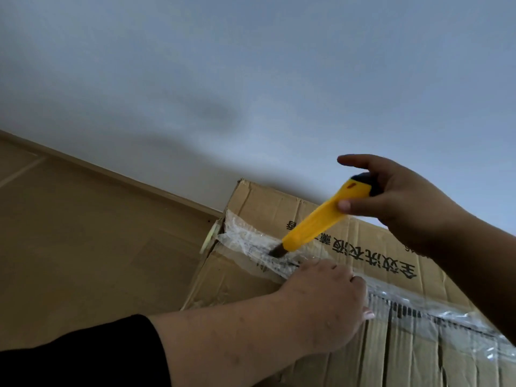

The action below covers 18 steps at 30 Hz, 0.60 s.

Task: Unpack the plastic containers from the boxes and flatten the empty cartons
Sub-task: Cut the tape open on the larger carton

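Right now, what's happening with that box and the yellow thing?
A person is cutting open a taped cardboard box that sits on the floor by the wall. The right hand holds a yellow utility knife, its blade tip in the clear tape along the top seam. The left hand rests on the box top. The box is not yet open.

Yellow-black knife [315, 219] — brown carton [259, 208], black print — grey wall [251, 65].
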Each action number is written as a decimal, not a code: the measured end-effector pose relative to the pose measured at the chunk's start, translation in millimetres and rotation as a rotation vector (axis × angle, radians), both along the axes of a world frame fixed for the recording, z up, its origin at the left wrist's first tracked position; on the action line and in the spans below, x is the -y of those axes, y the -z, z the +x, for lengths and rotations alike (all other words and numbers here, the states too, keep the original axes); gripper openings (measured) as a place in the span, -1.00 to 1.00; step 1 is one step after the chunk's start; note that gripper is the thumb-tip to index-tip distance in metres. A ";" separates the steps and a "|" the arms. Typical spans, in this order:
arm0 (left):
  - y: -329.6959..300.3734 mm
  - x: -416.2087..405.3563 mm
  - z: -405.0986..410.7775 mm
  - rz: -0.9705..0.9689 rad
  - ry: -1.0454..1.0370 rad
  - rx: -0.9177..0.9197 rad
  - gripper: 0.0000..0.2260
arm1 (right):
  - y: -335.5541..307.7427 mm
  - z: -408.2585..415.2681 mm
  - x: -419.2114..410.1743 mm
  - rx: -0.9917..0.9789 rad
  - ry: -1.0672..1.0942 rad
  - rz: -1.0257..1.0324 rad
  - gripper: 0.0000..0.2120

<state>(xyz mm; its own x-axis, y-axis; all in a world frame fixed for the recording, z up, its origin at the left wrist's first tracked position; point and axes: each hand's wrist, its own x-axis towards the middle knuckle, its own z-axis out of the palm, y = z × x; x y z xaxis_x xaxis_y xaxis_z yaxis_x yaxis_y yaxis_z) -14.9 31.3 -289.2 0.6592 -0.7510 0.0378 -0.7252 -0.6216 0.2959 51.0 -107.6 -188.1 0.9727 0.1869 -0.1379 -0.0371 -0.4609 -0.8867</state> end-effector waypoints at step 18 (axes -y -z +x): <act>0.5 -4.5 -3.4 -0.126 -0.009 0.156 -0.65 | 18.0 10.4 -80.3 0.049 -0.039 -0.108 -0.88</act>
<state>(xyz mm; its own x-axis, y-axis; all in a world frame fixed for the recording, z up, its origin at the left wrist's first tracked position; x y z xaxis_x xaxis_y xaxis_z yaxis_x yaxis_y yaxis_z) -18.3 35.8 -289.7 0.6446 -0.7282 0.2329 -0.7630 -0.5935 0.2562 61.4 -27.2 -206.1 0.9711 0.2109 -0.1116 0.0248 -0.5542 -0.8320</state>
